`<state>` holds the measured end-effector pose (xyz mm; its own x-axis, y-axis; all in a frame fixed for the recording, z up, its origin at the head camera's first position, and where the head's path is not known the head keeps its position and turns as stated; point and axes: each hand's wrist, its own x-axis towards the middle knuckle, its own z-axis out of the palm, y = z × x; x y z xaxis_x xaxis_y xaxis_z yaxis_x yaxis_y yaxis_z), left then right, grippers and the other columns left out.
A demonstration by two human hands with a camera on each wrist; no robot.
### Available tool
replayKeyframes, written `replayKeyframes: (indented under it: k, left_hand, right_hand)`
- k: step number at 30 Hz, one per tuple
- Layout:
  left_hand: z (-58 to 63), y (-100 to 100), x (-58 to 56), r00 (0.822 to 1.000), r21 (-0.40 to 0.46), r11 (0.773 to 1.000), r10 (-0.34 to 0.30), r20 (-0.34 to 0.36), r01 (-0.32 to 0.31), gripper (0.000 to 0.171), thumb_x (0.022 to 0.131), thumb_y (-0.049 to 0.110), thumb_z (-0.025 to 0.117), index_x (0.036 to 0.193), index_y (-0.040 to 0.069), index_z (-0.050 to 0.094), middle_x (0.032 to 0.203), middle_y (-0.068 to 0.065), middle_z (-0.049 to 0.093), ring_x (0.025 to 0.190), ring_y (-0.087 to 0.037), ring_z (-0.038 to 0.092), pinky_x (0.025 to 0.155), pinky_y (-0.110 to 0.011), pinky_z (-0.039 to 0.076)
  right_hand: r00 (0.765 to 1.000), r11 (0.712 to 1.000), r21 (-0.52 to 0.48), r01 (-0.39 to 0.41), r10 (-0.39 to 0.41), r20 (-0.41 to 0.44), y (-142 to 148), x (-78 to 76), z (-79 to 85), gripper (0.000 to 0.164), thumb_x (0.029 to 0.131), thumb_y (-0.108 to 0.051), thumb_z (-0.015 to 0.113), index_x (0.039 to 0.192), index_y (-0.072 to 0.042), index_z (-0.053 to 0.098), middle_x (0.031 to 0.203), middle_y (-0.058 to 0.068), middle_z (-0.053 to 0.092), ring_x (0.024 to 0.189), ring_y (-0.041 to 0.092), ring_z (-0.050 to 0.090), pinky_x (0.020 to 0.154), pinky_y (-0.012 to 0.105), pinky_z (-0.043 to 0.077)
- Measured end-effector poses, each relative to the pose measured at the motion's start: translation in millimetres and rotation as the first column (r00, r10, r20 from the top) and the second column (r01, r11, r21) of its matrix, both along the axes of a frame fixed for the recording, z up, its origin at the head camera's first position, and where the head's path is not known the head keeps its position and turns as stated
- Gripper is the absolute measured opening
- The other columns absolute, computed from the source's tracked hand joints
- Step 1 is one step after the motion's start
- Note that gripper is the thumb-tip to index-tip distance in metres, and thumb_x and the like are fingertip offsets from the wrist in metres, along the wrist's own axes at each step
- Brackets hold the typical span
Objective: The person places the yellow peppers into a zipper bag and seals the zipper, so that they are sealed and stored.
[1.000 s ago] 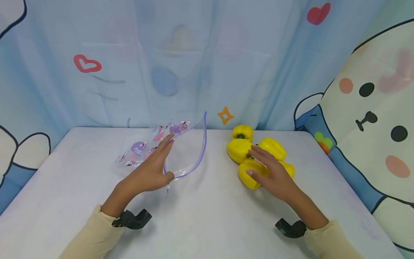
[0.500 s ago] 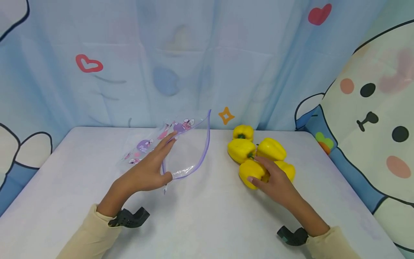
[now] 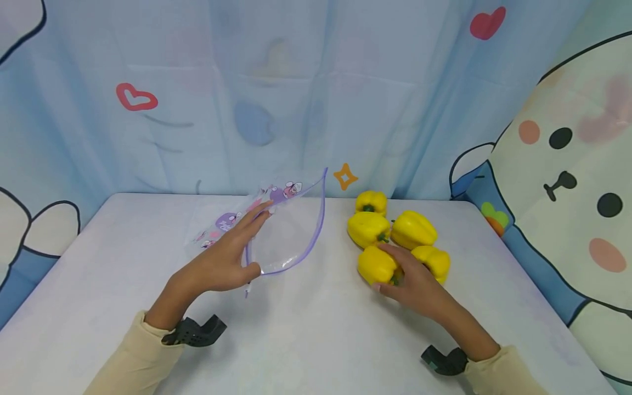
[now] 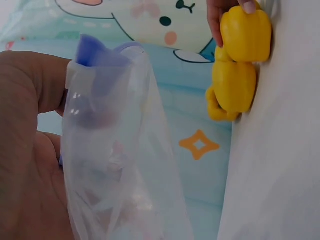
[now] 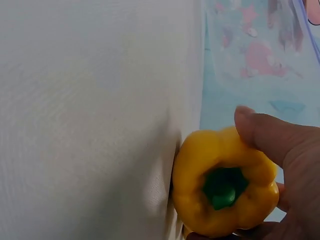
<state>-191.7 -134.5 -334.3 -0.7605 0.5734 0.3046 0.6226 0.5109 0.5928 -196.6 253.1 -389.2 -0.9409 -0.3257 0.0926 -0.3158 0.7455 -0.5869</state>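
Observation:
My left hand holds a clear plastic zip bag by its purple-edged mouth, which gapes toward the right. Pink and purple cartoon prints mark the bag's side. In the left wrist view, the bag hides part of the fingers. On the right, my right hand grips the nearest yellow bell pepper, thumb on the near side and fingers on the far side. That pepper's green stem faces the palm in the right wrist view. It appears low, at the table surface.
Several other yellow peppers cluster just behind and beside the gripped one: one at the back, one at the left, one at the right. A blue cartoon curtain rises behind the white table.
My right hand has come down onto the nearest pepper and taken hold of it; the pepper has turned and shifted slightly left. The bag's mouth has shifted a little right.

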Motion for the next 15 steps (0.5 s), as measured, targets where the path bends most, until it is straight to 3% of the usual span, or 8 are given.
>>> replayKeyframes:
  k: [7,15]
  left_hand:
    - [-0.7,0.6,-0.7,1.0,0.017,1.0,-0.01,-0.004,0.01,0.085,0.073,0.008,0.052,0.152,-0.002,0.022,0.162,0.0,0.009,0.147,-0.02,0.008,0.11,-0.054,0.026]
    - [-0.3,2.9,0.6,1.0,-0.023,1.0,0.003,0.026,-0.002,0.085,0.073,0.011,0.051,0.153,-0.001,0.022,0.162,-0.002,0.008,0.147,-0.023,0.01,0.11,-0.055,0.026]
  right_hand:
    - [1.0,1.0,-0.006,0.022,-0.022,-0.012,-1.3,-0.2,0.8,0.077,0.081,-0.021,0.078,0.146,-0.007,0.04,0.151,0.019,0.035,0.133,0.037,0.038,0.103,0.056,0.036]
    - [0.999,0.995,-0.102,-0.022,0.017,-0.047,-6.5,-0.3,16.4,0.075,0.084,-0.021,0.076,0.148,-0.011,0.039,0.15,0.018,0.036,0.127,0.036,0.044,0.095,0.053,0.045]
